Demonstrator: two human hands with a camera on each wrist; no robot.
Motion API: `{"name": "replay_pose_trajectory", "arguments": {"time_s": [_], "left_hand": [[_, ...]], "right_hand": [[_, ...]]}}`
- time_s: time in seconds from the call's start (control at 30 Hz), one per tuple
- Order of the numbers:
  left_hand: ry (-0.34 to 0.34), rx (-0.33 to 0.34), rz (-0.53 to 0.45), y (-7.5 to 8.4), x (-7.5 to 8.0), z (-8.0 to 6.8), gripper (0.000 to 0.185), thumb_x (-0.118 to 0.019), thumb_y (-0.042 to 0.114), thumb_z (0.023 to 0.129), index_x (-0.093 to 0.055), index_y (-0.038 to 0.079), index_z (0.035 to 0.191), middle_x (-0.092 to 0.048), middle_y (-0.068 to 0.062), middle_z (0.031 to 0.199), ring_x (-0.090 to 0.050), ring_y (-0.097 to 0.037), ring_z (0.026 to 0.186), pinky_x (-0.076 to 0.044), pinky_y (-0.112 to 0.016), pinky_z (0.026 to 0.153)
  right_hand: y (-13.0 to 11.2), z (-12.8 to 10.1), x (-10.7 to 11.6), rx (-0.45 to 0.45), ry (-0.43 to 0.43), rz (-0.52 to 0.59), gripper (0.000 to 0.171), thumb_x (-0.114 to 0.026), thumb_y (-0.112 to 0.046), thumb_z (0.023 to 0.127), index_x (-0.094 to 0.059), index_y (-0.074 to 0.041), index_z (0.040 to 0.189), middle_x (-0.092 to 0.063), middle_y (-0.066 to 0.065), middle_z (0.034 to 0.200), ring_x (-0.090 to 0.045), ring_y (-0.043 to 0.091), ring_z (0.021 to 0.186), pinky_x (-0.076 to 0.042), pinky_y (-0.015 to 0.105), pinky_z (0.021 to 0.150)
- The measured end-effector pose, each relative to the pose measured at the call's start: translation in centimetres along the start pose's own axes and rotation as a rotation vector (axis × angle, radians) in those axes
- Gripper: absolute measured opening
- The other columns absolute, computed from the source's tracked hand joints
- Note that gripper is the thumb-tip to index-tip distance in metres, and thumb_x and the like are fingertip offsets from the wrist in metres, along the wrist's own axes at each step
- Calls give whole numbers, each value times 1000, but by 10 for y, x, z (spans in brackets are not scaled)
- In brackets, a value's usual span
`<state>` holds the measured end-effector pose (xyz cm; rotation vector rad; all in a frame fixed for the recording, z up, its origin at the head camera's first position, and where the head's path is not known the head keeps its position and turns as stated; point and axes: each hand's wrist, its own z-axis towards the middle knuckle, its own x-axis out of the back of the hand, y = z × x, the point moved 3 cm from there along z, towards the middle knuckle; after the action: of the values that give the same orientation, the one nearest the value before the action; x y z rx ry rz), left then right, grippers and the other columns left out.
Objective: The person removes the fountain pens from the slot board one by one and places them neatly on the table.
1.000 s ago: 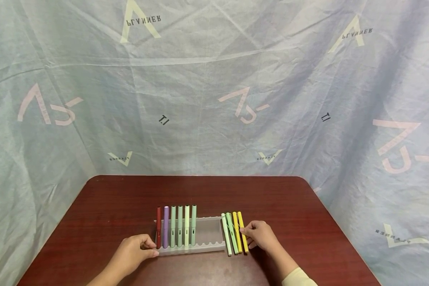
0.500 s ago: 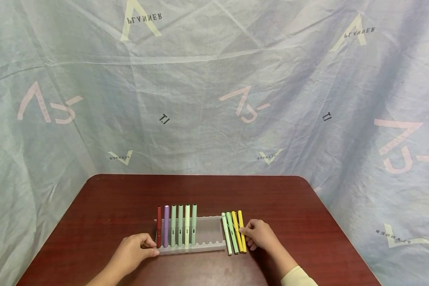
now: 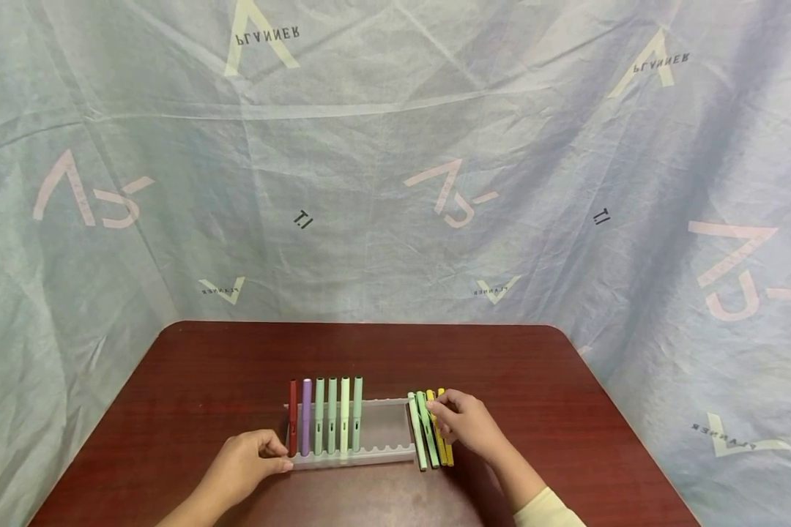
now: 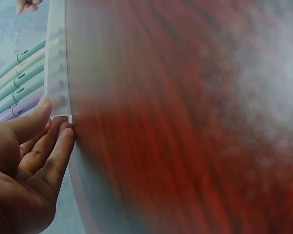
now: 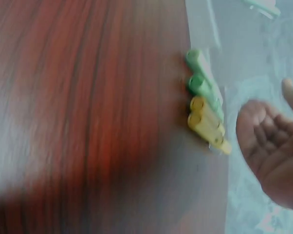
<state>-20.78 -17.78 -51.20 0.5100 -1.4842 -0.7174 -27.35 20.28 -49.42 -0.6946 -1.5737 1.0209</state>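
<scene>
My left hand (image 3: pixel 247 461) pinches the near left corner of a clear plastic pen tray (image 3: pixel 385 458), thumb on top and fingers below, as the left wrist view shows. Across the tray's notches lie a dark red pen (image 3: pixel 293 417), a purple pen (image 3: pixel 306 421) and several pale green pens (image 3: pixel 332 417). By the tray's right end are a pale green pen (image 3: pixel 417 432), a brighter green pen (image 3: pixel 427 432) and two yellow pens (image 5: pixel 205 124) in a slanted row. My right hand (image 3: pixel 471 424) hovers over the yellow pens with relaxed fingers, holding nothing, and partly hides them in the head view.
The dark red wooden table (image 3: pixel 362 351) has rounded far corners. A pale printed cloth (image 3: pixel 369 183) hangs behind it and at both sides. Unfilled notches show in the right half of the tray.
My right hand has let go of the outer yellow pen and moved up and left over the yellow pens. That pen shifted slightly left earlier. My left hand stays at the tray corner.
</scene>
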Motion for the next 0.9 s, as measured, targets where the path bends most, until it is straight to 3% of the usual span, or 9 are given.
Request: {"name": "replay_pose_trajectory", "arguments": {"time_s": [0.1, 0.2, 0.4, 0.7, 0.9], "left_hand": [[-1, 13, 8, 0, -1, 0, 18, -83, 28, 75, -65, 26, 75, -66, 19, 74, -58, 2, 70, -46, -22, 64], [8, 14, 10, 1, 0, 0, 18, -83, 28, 75, -65, 26, 75, -66, 18, 74, -57, 1, 70, -46, -22, 64], [-3, 27, 16, 1, 0, 0, 18, -82, 31, 75, -65, 27, 76, -65, 19, 75, -57, 0, 72, -46, -22, 65], [-5, 36, 18, 1, 1, 1, 18, -83, 31, 75, -65, 27, 76, -66, 19, 75, -58, -1, 72, -47, -23, 65], [-18, 37, 4, 3, 2, -1, 17, -82, 30, 75, -66, 25, 77, -66, 17, 75, -59, -2, 73, -47, -23, 65]], "right_hand": [[-11, -1, -14, 61, -90, 97, 44, -63, -37, 96, -61, 6, 105, -60, 12, 75, -56, 20, 66, -54, 38, 62], [-20, 0, -28, 111, -117, 96, 39, -64, -34, 96, -64, 2, 108, -64, 12, 83, -61, 22, 73, -56, 40, 69], [-29, 2, -57, 153, -106, -5, 38, -64, -35, 95, -66, -3, 116, -71, 7, 95, -68, 26, 86, -55, 33, 71], [-40, 12, -93, 162, -55, -98, 40, -66, -43, 92, -69, -12, 117, -73, -1, 98, -68, 14, 79, -52, 26, 67], [-43, 17, -109, 179, 11, -171, 32, -69, -42, 90, -70, -14, 105, -69, -8, 82, -59, 2, 67, -49, 24, 63]]}}
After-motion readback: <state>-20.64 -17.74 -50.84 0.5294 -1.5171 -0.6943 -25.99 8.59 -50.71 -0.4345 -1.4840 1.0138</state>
